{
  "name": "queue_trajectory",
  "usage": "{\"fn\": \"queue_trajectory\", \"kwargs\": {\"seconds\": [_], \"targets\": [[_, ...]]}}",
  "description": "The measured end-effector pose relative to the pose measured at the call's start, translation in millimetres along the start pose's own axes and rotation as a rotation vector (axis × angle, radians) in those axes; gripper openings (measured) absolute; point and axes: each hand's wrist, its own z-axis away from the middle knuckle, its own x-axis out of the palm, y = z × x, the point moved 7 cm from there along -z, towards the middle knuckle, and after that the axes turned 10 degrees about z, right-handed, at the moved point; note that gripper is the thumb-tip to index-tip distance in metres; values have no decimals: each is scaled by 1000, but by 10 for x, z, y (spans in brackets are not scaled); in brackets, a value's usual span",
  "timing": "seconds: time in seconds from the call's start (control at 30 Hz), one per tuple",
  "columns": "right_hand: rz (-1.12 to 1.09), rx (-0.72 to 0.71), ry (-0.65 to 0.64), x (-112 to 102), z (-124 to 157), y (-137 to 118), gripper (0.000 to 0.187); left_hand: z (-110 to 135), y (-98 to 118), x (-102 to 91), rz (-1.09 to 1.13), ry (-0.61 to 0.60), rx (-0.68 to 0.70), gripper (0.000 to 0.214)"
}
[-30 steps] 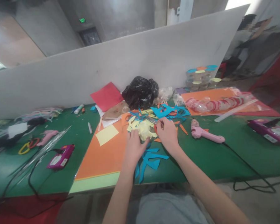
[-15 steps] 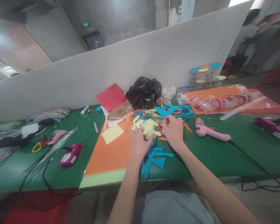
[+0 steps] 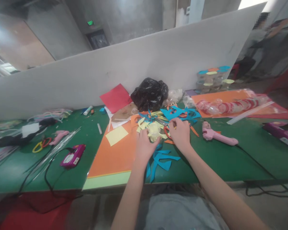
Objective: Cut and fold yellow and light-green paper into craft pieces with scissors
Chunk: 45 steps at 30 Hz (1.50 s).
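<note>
My left hand (image 3: 147, 145) is curled round a small see-through plastic piece (image 3: 154, 130) that looks pale yellow; its exact kind is unclear. Just to the right, the thumb and fingers of my right hand (image 3: 180, 134) are pinched together, and anything between them is too small to make out. Scissors with a red-orange handle (image 3: 166, 131) lie beside those fingers, partly covered. Pale yellow paper scraps (image 3: 142, 124) surround the plastic piece. Blue paper strips (image 3: 163, 163) lie below my hands, and more blue cut paper (image 3: 175, 112) lies beyond them.
Orange paper sheets (image 3: 110, 163) and a yellow paper piece (image 3: 116, 135) lie left. Right of my hands is a pink glue gun (image 3: 218, 136) with a cord. A black plastic bag (image 3: 149, 94) sits against the white partition (image 3: 86, 80). A purple box (image 3: 73, 156) stands further left.
The camera view has shifted slightly. Both hands stay close together at the same spot, with only small movement of the fingers.
</note>
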Motion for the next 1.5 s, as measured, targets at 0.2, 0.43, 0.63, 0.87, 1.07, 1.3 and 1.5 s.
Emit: {"fn": "queue_trajectory", "kwargs": {"seconds": [0.2,0.43,0.63,0.87,1.07,1.3,1.5], "targets": [[16,3,-18,18,18,0,20,17,1,-15,45,-7,-45,50],[-10,10,-2,3,14,27,21,31,10,-3,92,19,-37,61],[-24,20,-3,-12,8,45,19,247,-41,-240,74,-57,-110,78],[-51,24,-2,-14,10,38,19,58,-641,-980,-217,30,-123,67],[-72,4,19,-50,6,22,21,-114,-1213,-842,-413,-77,-236,54],[-41,-54,47,-77,11,-63,20,-93,-1023,-843,-590,29,-126,40],[-8,-155,103,-155,48,-200,19,-127,-1035,-902,-527,78,-134,34]]}}
